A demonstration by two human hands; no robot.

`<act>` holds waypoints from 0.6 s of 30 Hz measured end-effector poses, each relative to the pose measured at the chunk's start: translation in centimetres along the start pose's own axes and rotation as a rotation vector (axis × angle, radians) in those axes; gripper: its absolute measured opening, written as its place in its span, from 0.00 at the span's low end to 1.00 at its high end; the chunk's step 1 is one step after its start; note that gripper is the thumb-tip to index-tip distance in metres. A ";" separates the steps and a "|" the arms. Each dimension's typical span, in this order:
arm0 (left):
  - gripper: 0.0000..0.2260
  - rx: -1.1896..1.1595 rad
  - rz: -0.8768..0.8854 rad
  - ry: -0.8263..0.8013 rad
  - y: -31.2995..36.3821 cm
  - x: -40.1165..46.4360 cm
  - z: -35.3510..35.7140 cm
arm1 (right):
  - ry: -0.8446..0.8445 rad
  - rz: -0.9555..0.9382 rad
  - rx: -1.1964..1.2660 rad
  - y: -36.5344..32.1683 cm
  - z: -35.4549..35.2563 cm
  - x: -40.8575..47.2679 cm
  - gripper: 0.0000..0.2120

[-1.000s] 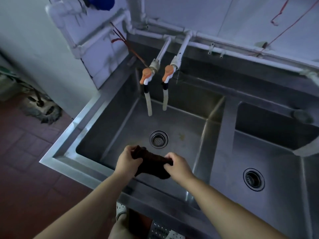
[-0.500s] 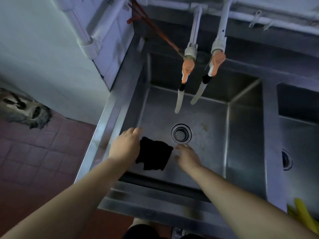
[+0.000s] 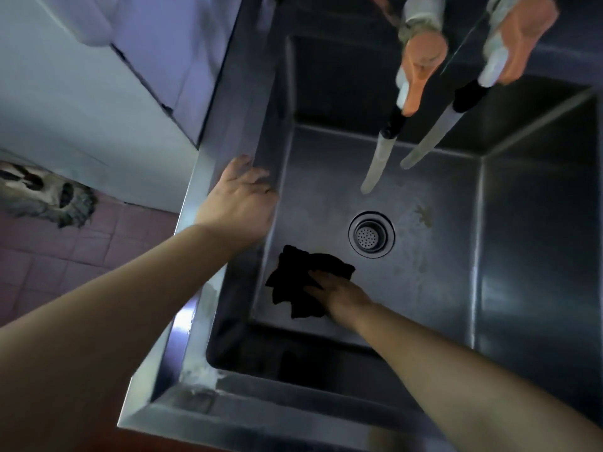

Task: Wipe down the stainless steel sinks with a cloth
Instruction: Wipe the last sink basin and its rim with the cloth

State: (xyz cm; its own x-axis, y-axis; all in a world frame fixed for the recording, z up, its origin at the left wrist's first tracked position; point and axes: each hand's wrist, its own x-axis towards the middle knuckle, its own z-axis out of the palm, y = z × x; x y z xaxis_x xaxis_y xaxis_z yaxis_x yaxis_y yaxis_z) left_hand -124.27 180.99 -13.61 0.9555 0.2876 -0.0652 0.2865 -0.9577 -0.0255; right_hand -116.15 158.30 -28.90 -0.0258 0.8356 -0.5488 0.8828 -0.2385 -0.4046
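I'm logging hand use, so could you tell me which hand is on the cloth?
The right hand, pressing the cloth onto the sink floor; the left hand rests on the rim.

Taps (image 3: 424,70) overhanging open sink floor (image 3: 440,272)

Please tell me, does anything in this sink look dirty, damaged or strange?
Yes. The sink floor has a yellowish stain right of the drain, with pale smears nearby. The rim's near-left corner shows whitish residue. Nothing looks broken or spilled.

Crumpled black cloth (image 3: 301,282) on steel sink (image 3: 440,256) floor, beside drain (image 3: 371,238)
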 end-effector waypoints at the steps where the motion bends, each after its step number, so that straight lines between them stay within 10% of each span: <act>1: 0.03 0.004 0.001 0.021 0.0 0.0 0.4 | -0.015 -0.075 -0.070 0.6 0.7 1.3 0.26; 10: 0.03 0.087 0.002 0.058 -0.4 0.3 2.4 | 0.321 -0.349 -0.338 0.8 4.3 7.1 0.29; 18: 0.06 0.096 -0.032 0.060 -0.2 0.4 2.0 | 0.224 -0.558 -0.273 -3.1 5.3 6.0 0.18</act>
State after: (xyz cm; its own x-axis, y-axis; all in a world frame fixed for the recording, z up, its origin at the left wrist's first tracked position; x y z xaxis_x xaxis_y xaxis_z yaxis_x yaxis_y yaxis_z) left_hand -124.06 181.32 -15.59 0.9494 0.3141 -0.0027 0.3114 -0.9424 -0.1218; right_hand -121.59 161.44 -34.84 -0.4418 0.8872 -0.1326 0.8530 0.3697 -0.3684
